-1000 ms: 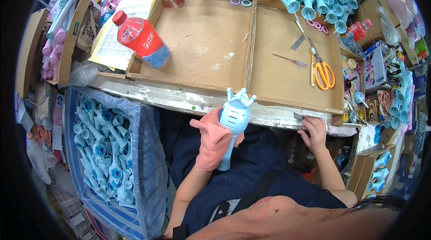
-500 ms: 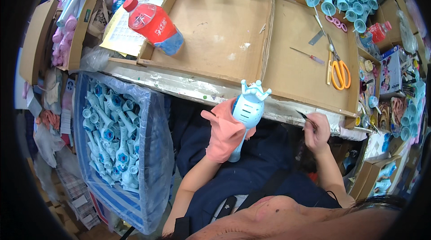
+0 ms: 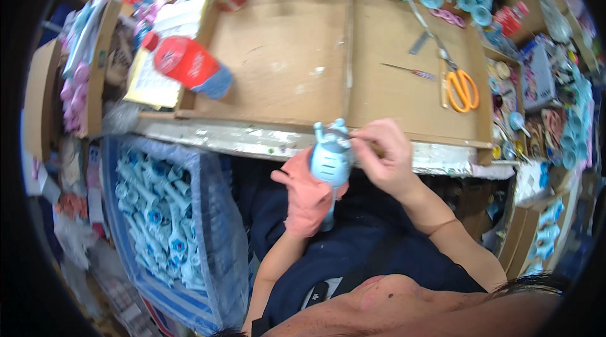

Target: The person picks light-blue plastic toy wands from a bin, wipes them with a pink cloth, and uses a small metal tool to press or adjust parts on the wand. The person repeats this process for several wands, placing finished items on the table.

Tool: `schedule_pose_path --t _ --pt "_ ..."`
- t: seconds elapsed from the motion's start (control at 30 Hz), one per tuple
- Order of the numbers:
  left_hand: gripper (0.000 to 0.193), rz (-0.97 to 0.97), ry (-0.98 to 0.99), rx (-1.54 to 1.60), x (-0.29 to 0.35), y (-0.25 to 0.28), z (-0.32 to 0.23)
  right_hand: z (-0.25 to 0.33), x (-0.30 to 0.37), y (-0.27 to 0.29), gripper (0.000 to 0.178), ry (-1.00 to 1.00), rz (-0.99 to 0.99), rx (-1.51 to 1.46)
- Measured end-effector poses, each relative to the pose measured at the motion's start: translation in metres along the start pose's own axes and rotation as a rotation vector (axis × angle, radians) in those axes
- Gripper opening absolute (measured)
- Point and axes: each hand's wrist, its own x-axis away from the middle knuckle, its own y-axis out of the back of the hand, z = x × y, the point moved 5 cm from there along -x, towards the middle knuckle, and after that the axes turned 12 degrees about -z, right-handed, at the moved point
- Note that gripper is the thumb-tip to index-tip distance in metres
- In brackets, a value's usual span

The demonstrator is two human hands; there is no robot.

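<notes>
In my left hand (image 3: 304, 201), covered by a loose salmon-pink cloth or glove, is a light-blue plastic toy wand (image 3: 329, 171). The wand stands upright in front of my body, its slotted rounded head topped with a crown (image 3: 331, 132) and its handle pointing down. My right hand (image 3: 386, 159) is closed at the crown's right side, fingers pinched. It held a thin dark pointed tool a moment ago; the fingers now mostly hide that tool, and blur covers where it meets the crown.
On the bench, a shallow cardboard tray (image 3: 346, 53) holds orange-handled scissors (image 3: 463, 91), a small screwdriver (image 3: 420, 74) and plastic rings (image 3: 447, 17). A red-labelled bottle (image 3: 189, 65) leans at its left. Light-blue parts fill a plastic-lined crate (image 3: 221, 236) at left and pile up behind.
My right hand has moved left and up from beside the bench edge to the wand's crown. The wand has shifted slightly left and down in the picture, as the whole view has swung.
</notes>
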Motion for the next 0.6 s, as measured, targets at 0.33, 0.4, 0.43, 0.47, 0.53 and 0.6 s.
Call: schedule_pose_path --t 0.33,0.4,0.43,0.47,0.53,0.6 --pt "0.064 0.074 0.297 0.369 0.002 -0.009 0.010 -0.004 -0.004 -0.006 0.010 -0.089 0.156 -0.011" --pt "0.060 0.166 0.394 0.327 -0.002 -0.006 0.004 -0.003 -0.004 -0.006 0.009 -0.067 0.122 0.016" --pt "0.058 0.202 0.449 0.302 0.000 -0.005 0.002 -0.004 -0.003 -0.004 0.008 -0.091 0.082 0.058" --pt "0.056 0.239 0.504 0.276 0.001 -0.004 0.001 -0.006 -0.006 -0.002 0.008 -0.080 0.018 0.024" --pt "0.065 0.080 0.126 -0.022 -0.004 0.005 -0.012 -0.003 -0.006 -0.002 0.008 -0.007 0.055 -0.038" --pt "0.072 0.111 0.127 -0.058 0.001 0.001 -0.005 -0.007 -0.005 -0.003 0.009 -0.045 0.095 0.046"
